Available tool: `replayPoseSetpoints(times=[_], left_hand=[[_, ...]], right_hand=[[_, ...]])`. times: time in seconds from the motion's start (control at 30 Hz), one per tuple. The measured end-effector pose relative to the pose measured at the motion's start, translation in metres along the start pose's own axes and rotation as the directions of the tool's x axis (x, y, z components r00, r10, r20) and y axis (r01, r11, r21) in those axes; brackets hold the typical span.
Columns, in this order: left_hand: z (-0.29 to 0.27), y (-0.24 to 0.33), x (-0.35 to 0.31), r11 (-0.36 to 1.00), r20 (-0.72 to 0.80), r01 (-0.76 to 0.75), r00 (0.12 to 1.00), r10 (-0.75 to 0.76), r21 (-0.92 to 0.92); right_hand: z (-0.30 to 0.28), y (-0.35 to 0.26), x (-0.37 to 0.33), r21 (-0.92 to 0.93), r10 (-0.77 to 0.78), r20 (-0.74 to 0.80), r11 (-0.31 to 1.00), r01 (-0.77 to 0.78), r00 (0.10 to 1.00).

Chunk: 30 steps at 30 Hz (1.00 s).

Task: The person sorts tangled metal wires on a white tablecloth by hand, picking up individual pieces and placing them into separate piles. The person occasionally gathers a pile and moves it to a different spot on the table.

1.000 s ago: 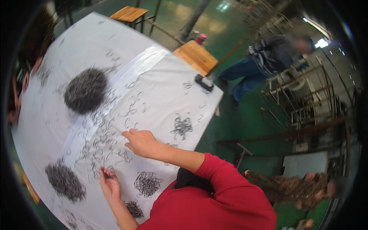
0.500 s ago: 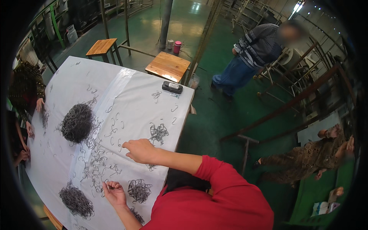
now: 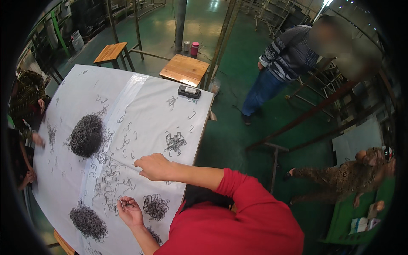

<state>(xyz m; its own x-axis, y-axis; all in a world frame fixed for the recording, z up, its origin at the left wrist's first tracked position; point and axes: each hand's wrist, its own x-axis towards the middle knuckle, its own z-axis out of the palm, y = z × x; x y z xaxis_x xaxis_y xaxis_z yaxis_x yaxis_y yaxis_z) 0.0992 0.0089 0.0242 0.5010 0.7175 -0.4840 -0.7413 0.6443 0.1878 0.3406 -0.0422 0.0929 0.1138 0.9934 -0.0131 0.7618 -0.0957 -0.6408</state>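
Note:
Small dark curved hooks (image 3: 111, 180) lie strewn over the white-covered table (image 3: 140, 95). My left hand (image 3: 131, 212) is palm up at their near edge, its fingers curled around what look like a few thin dark hooks. My right hand (image 3: 155, 166) reaches across from the right, palm down, thumb and index finger drawn together over the scattered hooks; anything between them is too small to make out. A loose pile of hooks (image 3: 156, 207) sits just right of my left hand. Another small pile (image 3: 175, 143) lies beyond my right hand.
Two bigger heaps, one far (image 3: 87, 135) and one near (image 3: 88, 223), stand on the table's left half. A black case (image 3: 189, 92) rests at the far right corner. Co-workers' hands (image 3: 37, 139) are at the left edge. Wooden stools (image 3: 185, 69) stand beyond; a person (image 3: 282, 55) stands right.
My left hand has shifted slightly right, its fingers curling in more. My right hand stays nearly in place. A co-worker's hands at the left have moved, and the standing person has shifted.

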Motion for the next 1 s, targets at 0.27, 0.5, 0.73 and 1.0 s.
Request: replayPoseSetpoints(times=[0.27, 0.5, 0.73, 1.0], left_hand=[[-0.019, 0.013, -0.006, 0.99, -0.057, -0.132, 0.989, 0.136, 0.058], [-0.007, 0.035, -0.024, 0.985, -0.093, -0.134, 0.985, 0.144, 0.109], [-0.02, 0.057, -0.019, 0.972, -0.204, -0.23, 0.95, 0.237, 0.055], [-0.032, 0.073, -0.004, 0.963, -0.234, -0.269, 0.935, 0.266, 0.023]], right_hand=[[0.019, -0.012, 0.039, -0.081, -0.052, 0.169, 0.995, 0.066, 0.984], [0.046, -0.024, 0.088, 0.015, -0.071, 0.228, 0.997, 0.069, 0.971], [0.099, -0.033, 0.182, -0.311, 0.061, 0.235, 0.95, 0.015, 0.97], [0.094, -0.049, 0.174, -0.357, 0.116, 0.469, 0.932, 0.068, 0.876]])
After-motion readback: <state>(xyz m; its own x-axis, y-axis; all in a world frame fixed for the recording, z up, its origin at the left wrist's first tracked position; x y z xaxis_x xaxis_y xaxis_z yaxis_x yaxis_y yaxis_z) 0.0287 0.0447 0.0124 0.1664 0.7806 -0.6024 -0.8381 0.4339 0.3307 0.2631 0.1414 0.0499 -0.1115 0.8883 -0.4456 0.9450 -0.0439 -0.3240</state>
